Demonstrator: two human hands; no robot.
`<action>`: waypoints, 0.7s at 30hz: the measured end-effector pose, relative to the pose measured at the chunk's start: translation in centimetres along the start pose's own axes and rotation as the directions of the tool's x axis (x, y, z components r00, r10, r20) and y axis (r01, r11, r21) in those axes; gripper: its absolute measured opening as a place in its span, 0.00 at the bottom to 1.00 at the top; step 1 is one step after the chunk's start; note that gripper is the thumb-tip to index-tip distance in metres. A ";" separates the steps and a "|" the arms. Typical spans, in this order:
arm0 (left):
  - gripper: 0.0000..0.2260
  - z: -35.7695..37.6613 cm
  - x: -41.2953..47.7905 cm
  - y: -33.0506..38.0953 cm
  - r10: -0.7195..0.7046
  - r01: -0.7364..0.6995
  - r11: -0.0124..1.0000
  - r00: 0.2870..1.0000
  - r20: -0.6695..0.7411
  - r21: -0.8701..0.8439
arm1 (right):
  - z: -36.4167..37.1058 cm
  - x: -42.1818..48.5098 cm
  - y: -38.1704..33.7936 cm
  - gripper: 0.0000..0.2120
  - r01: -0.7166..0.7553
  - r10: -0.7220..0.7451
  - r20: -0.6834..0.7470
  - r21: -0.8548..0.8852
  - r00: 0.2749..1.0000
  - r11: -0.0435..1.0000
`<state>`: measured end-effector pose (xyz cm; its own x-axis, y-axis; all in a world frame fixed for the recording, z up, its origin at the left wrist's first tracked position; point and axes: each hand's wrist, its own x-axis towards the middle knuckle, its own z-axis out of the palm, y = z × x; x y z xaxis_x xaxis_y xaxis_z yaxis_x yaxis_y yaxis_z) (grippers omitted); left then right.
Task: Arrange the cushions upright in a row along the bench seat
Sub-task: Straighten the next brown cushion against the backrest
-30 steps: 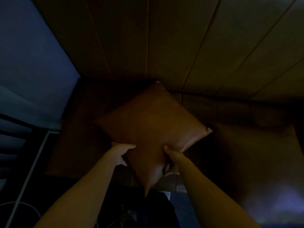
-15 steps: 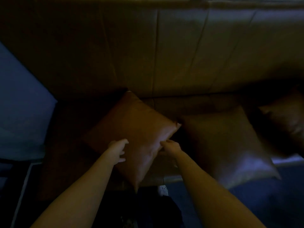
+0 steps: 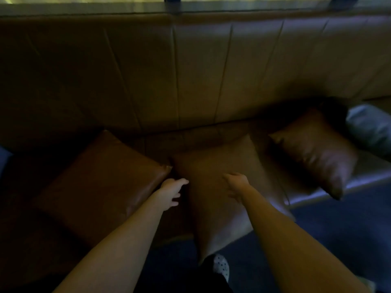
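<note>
Three brown leather cushions lie on the brown bench seat (image 3: 313, 189) in dim light. The left cushion (image 3: 101, 187) rests tilted, one corner pointing at the backrest. The middle cushion (image 3: 213, 176) lies flat and hangs over the front edge. The right cushion (image 3: 315, 151) lies flat further along. My left hand (image 3: 171, 192) hovers between the left and middle cushions, fingers apart, holding nothing. My right hand (image 3: 236, 185) is spread over the middle cushion's surface; I cannot tell whether it touches.
The padded brown backrest (image 3: 190, 70) runs the full width behind the cushions. A grey cushion (image 3: 370, 127) sits at the far right. Dark blue floor (image 3: 338, 229) lies in front of the bench. A spotted slipper (image 3: 221, 266) shows below.
Both hands have let go of the left cushion and shifted right to the middle cushion. The view has swung right, bringing the right cushion and the grey cushion into sight.
</note>
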<state>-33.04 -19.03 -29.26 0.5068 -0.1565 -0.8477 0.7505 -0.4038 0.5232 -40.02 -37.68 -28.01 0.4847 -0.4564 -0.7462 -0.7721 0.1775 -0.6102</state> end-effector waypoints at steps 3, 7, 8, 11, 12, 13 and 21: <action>0.37 4.6 1.8 -0.5 -0.061 0.060 0.998 0.998 -0.013 -0.036 | -5.5 2.4 0.7 0.28 -0.011 0.010 -0.035 -0.020 0.999 1.000; 0.47 8.4 3.7 -1.7 -0.151 0.149 0.988 0.987 -0.057 -0.051 | -11.0 5.5 2.0 0.30 -0.068 0.067 -0.038 -0.024 0.997 0.997; 0.49 8.9 4.2 -1.8 -0.169 0.166 0.985 0.983 -0.073 -0.047 | -11.8 6.3 2.3 0.30 -0.082 0.081 -0.030 -0.033 0.996 0.996; 0.53 9.6 5.5 -1.6 -0.206 0.203 0.979 0.967 -0.152 -0.034 | -13.0 8.8 3.3 0.31 -0.107 0.109 0.030 -0.045 0.994 0.993; 0.54 9.6 6.0 -1.5 -0.207 0.205 0.978 0.964 -0.166 -0.032 | -13.0 9.5 3.4 0.33 -0.105 0.107 0.058 -0.037 0.993 0.994; 0.55 9.4 6.4 -1.4 -0.204 0.202 0.979 0.963 -0.176 -0.030 | -13.1 10.3 3.6 0.36 -0.096 0.099 0.085 -0.043 0.991 0.994; 0.62 8.0 8.8 -1.8 -0.245 0.243 0.969 0.960 -0.135 -0.029 | -13.3 15.1 3.6 0.52 -0.028 0.038 0.067 -0.145 0.997 0.989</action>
<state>-33.34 -26.93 -38.39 0.3598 0.0703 -0.9304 0.8633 -0.4034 0.3034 -40.96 -55.55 -37.93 0.4815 -0.3902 -0.7848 -0.8368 0.0617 -0.5441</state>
